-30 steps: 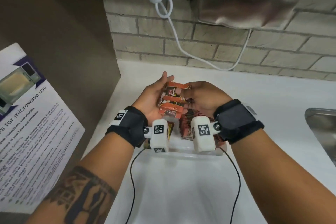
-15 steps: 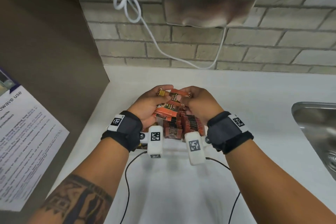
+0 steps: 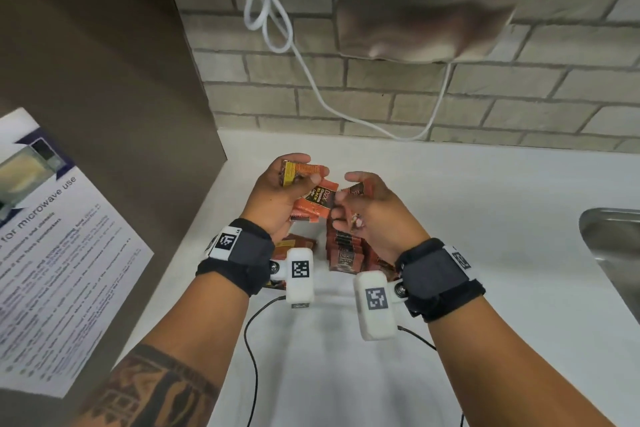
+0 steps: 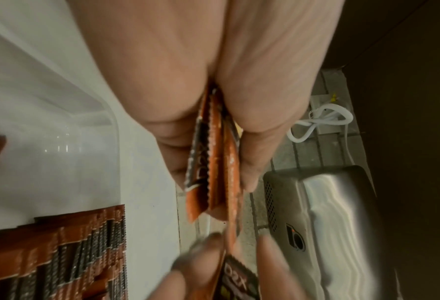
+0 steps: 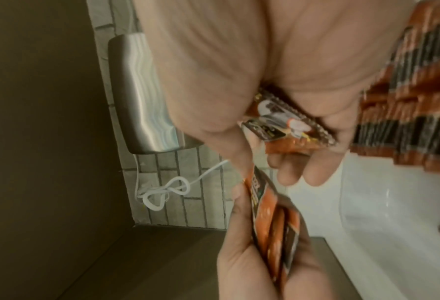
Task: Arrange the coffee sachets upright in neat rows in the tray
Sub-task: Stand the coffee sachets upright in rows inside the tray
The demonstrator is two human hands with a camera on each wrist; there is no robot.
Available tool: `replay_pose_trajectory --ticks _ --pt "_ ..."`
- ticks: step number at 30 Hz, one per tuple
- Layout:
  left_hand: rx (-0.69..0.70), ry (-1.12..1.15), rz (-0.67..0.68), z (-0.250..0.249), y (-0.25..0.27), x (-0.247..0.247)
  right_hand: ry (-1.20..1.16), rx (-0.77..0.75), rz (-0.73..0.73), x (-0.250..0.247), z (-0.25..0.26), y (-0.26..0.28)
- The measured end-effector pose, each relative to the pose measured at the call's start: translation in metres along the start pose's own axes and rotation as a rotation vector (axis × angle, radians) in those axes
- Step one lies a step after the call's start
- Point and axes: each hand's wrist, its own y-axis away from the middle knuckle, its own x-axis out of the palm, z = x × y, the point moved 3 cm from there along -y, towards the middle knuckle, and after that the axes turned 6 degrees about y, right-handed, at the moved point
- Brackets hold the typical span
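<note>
My left hand [image 3: 303,170] grips a fanned bundle of orange and black coffee sachets [image 3: 313,204] above the counter; the left wrist view shows the bundle [image 4: 213,166] edge-on between thumb and fingers. My right hand [image 3: 346,188] faces it, with a sachet [image 5: 285,125] tucked under its curled fingers and its thumb and forefinger at the bundle's near edge. Below both hands a row of sachets [image 3: 346,250] stands upright in the clear plastic tray [image 4: 85,125]. My wrists hide most of the tray in the head view.
A steel sink [image 3: 609,253] is set into the white counter [image 3: 485,218] at the right. A hand dryer [image 3: 433,0] and its looped white cable [image 3: 273,28] hang on the brick wall. A brown panel [image 3: 104,80] with a microwave notice [image 3: 52,236] stands at the left.
Both hands were pressed together on the bundle over the tray. They have now drawn a little apart, the left keeping the bundle and the right keeping a sachet.
</note>
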Motion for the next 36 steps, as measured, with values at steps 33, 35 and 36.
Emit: replay_pose_trajectory --ticks 33,35,36 --pt "-0.031 0.016 0.035 0.009 -0.002 -0.020 -0.153 -0.044 -0.144 0.001 0.005 -0.009" --pt "-0.030 -0.006 0.069 0.009 -0.001 -0.016 0.003 -0.052 -0.089 0.006 0.006 -0.007" --pt "-0.028 -0.020 0.089 0.010 -0.001 -0.013 0.053 -0.064 -0.062 0.009 0.007 -0.007"
